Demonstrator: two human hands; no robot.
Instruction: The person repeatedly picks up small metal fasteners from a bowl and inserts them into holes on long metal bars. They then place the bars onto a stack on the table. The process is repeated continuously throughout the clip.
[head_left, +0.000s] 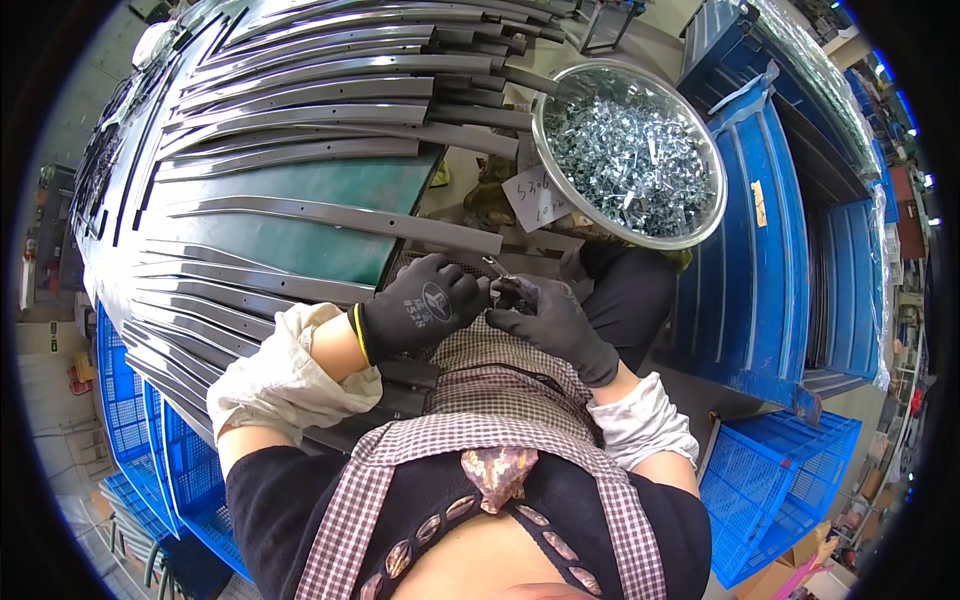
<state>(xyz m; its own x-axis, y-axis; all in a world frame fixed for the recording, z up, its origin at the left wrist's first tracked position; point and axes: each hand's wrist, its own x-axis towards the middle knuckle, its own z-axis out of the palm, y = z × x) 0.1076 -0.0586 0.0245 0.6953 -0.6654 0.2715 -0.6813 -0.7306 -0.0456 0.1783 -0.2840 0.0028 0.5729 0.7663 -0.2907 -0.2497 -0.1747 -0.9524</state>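
Both my hands wear black gloves and meet above my lap. My left hand (428, 305) is closed, its fingertips curled toward the right hand; what they pinch, if anything, is hidden. My right hand (560, 322) is closed too, thumb and fingers pinched about a small shiny metal clip (495, 266) that sticks up between the hands. Just beyond them, a long dark grey metal strip (350, 217) lies across the green table top (330, 190), its right end over the table's edge. A large round bowl (548, 150) of small silvery metal clips (630, 150) stands beyond my right hand.
Many similar strips (310, 90) lie in rows at the far side, and more strips (220, 285) lie near my left arm. A handwritten card (535, 198) rests beside the bowl. Blue metal bins (745, 240) stand at right; blue plastic crates (780, 490) sit at lower right and left.
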